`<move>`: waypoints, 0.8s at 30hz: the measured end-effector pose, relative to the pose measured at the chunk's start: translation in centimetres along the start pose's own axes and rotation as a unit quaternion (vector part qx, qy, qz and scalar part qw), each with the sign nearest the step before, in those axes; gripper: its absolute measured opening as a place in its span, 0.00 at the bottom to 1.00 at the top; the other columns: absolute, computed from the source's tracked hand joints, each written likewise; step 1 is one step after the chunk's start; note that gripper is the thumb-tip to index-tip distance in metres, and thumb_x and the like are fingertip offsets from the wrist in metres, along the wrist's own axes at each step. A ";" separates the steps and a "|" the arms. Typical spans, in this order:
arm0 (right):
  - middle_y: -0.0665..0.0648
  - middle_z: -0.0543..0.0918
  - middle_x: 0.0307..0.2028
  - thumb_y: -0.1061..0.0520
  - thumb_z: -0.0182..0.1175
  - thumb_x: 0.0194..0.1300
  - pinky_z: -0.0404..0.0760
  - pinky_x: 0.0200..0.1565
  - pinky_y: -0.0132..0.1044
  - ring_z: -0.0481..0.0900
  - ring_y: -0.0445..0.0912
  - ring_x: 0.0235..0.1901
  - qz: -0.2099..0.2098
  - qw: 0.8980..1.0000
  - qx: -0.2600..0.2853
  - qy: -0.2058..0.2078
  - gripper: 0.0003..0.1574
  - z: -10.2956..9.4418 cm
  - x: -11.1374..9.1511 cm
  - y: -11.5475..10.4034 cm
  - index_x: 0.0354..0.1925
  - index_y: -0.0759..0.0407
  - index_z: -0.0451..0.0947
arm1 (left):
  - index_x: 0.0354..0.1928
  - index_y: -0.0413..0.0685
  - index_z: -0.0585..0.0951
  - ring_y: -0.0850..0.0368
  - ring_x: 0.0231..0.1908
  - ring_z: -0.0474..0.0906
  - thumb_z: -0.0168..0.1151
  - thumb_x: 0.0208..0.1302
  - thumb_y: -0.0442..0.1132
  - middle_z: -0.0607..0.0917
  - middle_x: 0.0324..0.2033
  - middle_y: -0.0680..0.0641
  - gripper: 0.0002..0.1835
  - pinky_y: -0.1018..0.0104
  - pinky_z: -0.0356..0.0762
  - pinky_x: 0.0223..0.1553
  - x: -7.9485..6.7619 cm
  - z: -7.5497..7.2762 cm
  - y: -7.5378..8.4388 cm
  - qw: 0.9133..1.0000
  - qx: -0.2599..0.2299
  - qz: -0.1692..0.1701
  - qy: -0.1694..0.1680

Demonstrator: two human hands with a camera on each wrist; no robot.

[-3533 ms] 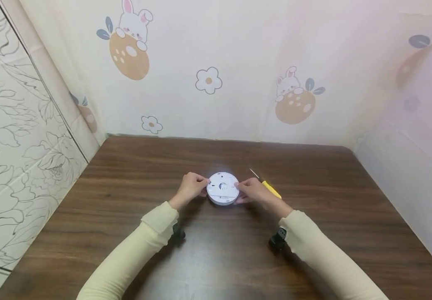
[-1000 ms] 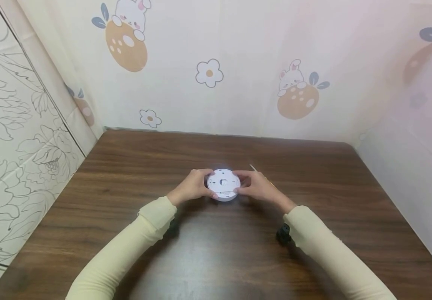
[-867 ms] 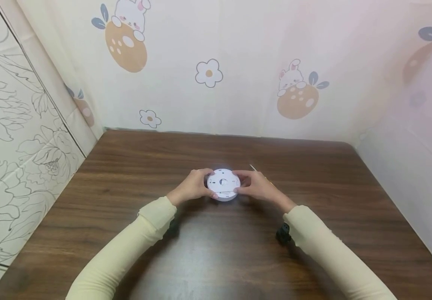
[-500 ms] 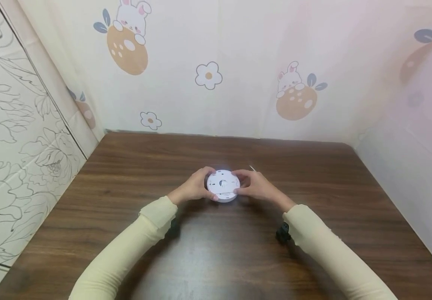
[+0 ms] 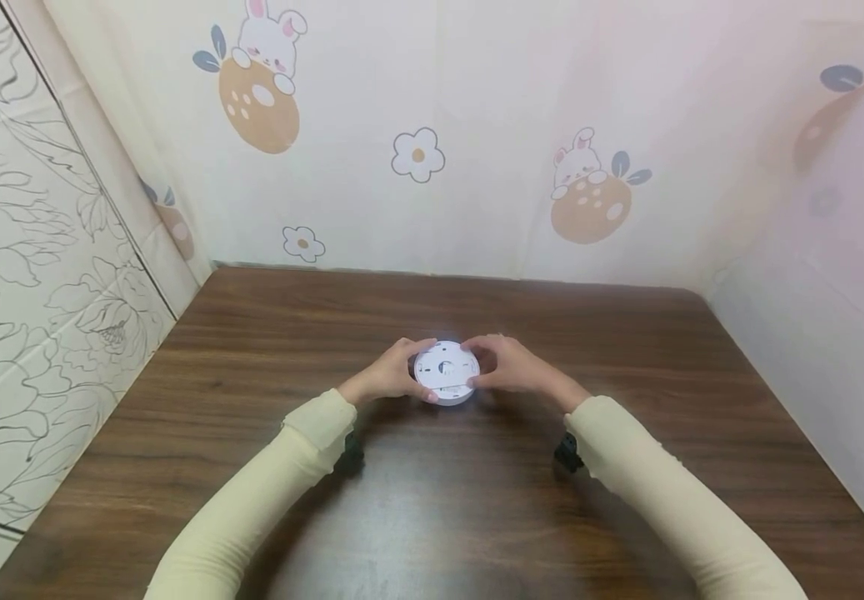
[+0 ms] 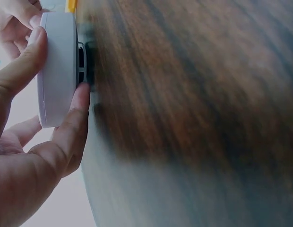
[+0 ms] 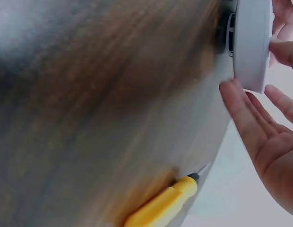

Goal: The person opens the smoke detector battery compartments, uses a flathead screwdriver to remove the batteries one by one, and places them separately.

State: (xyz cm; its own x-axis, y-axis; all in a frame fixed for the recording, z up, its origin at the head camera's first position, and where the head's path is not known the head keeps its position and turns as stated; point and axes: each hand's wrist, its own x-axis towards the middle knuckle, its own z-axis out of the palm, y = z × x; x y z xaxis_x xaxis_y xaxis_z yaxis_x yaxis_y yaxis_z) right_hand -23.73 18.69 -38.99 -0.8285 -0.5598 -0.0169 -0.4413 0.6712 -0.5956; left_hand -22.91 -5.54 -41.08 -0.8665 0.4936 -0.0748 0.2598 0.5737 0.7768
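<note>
A white round smoke detector (image 5: 448, 379) lies flat between both hands, its slotted back plate and printed label facing up. Beneath it, the left wrist view shows a narrower dark vented part (image 6: 82, 64) close over the table. My left hand (image 5: 390, 373) grips the left rim, fingers at the far side and thumb at the near side. On the opposite rim my right hand (image 5: 512, 368) holds it the same way. From the right wrist, the white side wall (image 7: 251, 47) shows between thumb and fingers.
A yellow-handled screwdriver (image 7: 158, 208) lies on the table near my right hand, hidden behind that hand in the head view. The brown wooden table (image 5: 402, 517) reaches back to a patterned curtain (image 5: 491, 100). Dark wrist cameras (image 5: 568, 454) hang below the sleeves.
Since the earliest frame, both hands have shifted their grip from the sides to span the rim front to back. The right hand now covers the screwdriver in the head view. The smoke detector stays put.
</note>
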 end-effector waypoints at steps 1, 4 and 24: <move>0.56 0.78 0.46 0.54 0.72 0.54 0.80 0.47 0.42 0.75 0.47 0.42 0.002 1.000 -0.011 0.000 0.35 -0.1 0.1 -0.1 0.58 0.60 0.74 | 0.71 0.46 0.63 0.48 0.51 0.65 0.79 0.44 0.41 0.68 0.53 0.41 0.51 0.54 0.68 0.55 0.0 0.0 0.0 1.000 -0.002 0.000 -0.002; 0.55 0.75 0.44 0.54 0.74 0.52 0.78 0.48 0.43 0.72 0.48 0.44 0.004 0.999 -0.034 -0.003 0.34 -0.4 0.4 -0.7 0.57 0.60 0.76 | 0.71 0.47 0.62 0.49 0.50 0.65 0.79 0.45 0.42 0.68 0.53 0.41 0.50 0.54 0.68 0.54 0.1 0.0 0.0 1.000 -0.006 -0.006 -0.005; 0.56 0.72 0.48 0.63 0.72 0.51 0.76 0.51 0.41 0.67 0.51 0.50 0.020 0.995 -0.046 -0.088 0.33 -1.5 2.2 -2.7 0.57 0.62 0.76 | 0.71 0.49 0.63 0.48 0.50 0.66 0.79 0.44 0.42 0.69 0.53 0.41 0.50 0.55 0.70 0.53 0.0 -0.1 0.3 1.000 -0.009 -0.014 -0.001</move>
State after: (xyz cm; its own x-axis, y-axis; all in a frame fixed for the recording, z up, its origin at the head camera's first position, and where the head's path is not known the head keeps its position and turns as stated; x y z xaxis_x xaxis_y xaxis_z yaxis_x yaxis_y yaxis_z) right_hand -24.86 16.37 -36.17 -0.7765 -0.6026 -0.1841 -0.4456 0.7318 -0.5156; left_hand -22.89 -5.50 -40.80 -0.8721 0.4792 -0.0987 0.2272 0.5753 0.7857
